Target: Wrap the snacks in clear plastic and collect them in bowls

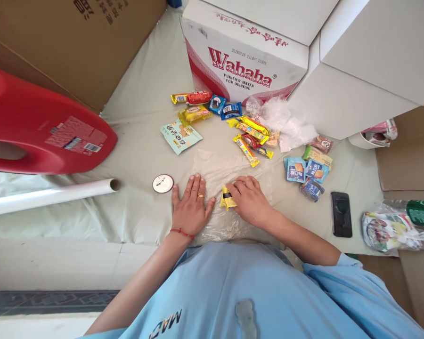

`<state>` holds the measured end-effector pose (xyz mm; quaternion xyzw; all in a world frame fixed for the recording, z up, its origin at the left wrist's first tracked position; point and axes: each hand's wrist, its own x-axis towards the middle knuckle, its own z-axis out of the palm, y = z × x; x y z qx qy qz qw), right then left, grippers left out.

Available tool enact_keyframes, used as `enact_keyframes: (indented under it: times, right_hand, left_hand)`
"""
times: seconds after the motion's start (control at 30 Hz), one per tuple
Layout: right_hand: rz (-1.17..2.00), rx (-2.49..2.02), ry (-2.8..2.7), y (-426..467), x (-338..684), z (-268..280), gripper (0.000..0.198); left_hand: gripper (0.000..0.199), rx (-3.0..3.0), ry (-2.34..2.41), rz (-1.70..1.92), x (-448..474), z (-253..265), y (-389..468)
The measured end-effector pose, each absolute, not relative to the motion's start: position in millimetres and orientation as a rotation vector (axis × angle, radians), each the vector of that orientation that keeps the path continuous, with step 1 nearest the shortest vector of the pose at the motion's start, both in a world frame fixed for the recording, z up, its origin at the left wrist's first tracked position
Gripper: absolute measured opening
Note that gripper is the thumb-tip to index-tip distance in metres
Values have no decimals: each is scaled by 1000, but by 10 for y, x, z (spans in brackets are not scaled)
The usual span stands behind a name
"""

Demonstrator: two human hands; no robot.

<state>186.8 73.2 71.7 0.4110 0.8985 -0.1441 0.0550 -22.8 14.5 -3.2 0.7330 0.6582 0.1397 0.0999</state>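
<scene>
Lying flat by bench's (pixel 137 216) near edge: left hand (pixel 189 205), fingers slightly spread, on clear bag (pixel 215 165). Right hand (pixel 252 200), fingers closed on yellow packet (pixel 227 200), over same bag, also by near edge. Disc (pixel 163 183) just beside left hand. Phone (pixel 341 214) toward near right corner. Snacks (pixel 252 129) farther from near edge, in front of box (pixel 247 63).

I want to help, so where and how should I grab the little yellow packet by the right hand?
Pinch the left edge of the yellow packet, coming from the side of the left hand. That edge sticks out uncovered, while the right hand covers part of the other side. It looks small, so thumb and fingertip would probably do.
</scene>
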Motion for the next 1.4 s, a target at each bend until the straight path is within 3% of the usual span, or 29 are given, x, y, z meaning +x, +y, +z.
enact_keyframes:
  times: [0.3,0.47,0.63,0.8,0.93,1.13,1.23,1.4]
  right_hand:
    - [-572,1398,2766,601,1964,788,71]
    - [-858,1140,2916,284,2601,831,28]
    - [-837,1162,2994,-117,2912,380,24]
    - [-1042,1314,3014,-74,2858,326,16]
    - [-1434,1351,2894,220,2864,638,17]
    - [-1578,1740,2583,688,2799,581,23]
    - [-1439,1879,2443,826,2747,463,24]
    - [-582,1967,2869,798,2613,644,23]
  left_hand:
    - [69,2128,1929,549,-315,-30,109]
    - [74,2401,1551,883,-570,140,-56]
    - [60,2401,916,609,-891,170,-226]
    - [22,2285,967,585,-1022,89,-169]
    - [17,2045,1109,647,-992,222,93]
    - [36,1739,1503,624,-840,357,607]
    - [38,1671,1668,569,-734,307,713]
    - [35,1660,1784,587,-625,237,687]
